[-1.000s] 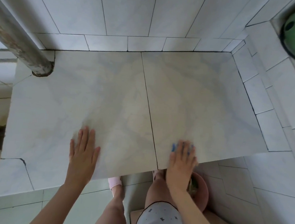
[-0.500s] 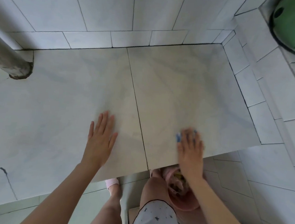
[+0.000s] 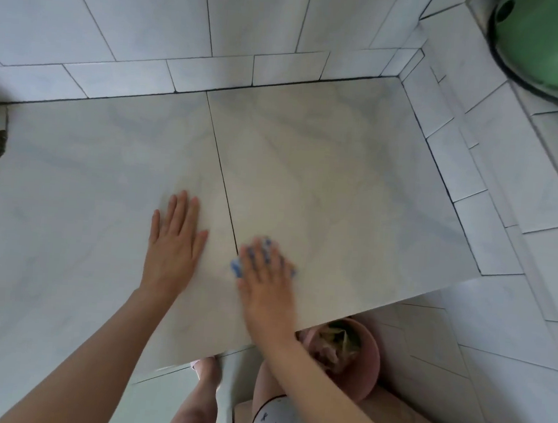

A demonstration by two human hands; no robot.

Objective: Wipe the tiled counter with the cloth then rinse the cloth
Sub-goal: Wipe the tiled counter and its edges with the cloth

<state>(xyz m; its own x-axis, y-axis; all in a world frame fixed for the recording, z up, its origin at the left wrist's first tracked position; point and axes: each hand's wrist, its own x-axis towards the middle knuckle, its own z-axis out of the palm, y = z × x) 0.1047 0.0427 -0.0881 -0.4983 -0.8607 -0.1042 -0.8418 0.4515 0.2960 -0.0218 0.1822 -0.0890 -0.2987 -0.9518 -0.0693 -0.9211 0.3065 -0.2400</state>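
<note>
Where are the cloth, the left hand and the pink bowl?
cloth [image 3: 236, 268]: head view, its exposed blue corner.
left hand [image 3: 174, 246]: head view, back of the hand.
pink bowl [image 3: 369, 365]: head view, right wall.

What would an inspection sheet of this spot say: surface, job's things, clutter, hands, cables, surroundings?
Surface: tiled counter, pale, dark grout line down its middle.
Job's things: blue cloth, on the counter under the right hand.
Clutter: pink bowl below the counter's front edge.
Hands: left hand flat on the counter; right hand presses the cloth, fingers straight.
Cables: nothing seen.
Surroundings: tiled walls; green container, upper right.
</note>
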